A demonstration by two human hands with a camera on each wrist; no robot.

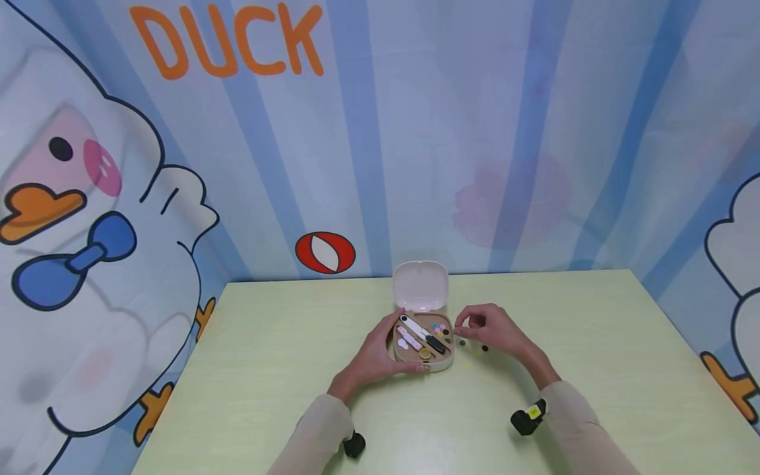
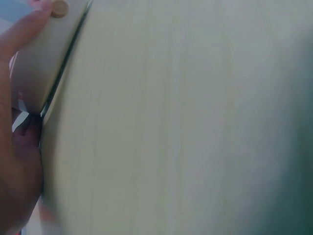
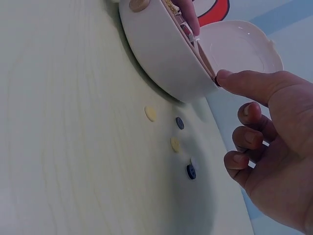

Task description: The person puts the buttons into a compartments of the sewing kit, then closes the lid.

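A sewing kit box (image 1: 441, 365) stands on the table with its pale lid (image 1: 420, 286) raised. My left hand (image 1: 378, 349) holds the box from its left side, thumb along the front near the round clasp (image 2: 59, 8). Inside lie a white-and-black tool (image 1: 423, 334), a pink patterned strip (image 1: 409, 338), a gold ring-shaped piece (image 1: 424, 353) and several small coloured buttons (image 1: 440, 328). At the box's right rim, my right hand (image 1: 489, 326) pinches a small dark button (image 3: 217, 81) at the thumb tip. Its other fingers are curled loosely.
To the right of the box, several loose buttons lie on the table, among them a black button (image 3: 191, 172), a dark blue button (image 3: 180, 123) and a yellow button (image 3: 150, 113). A printed cloth wall (image 1: 415, 132) rises behind the table's back edge.
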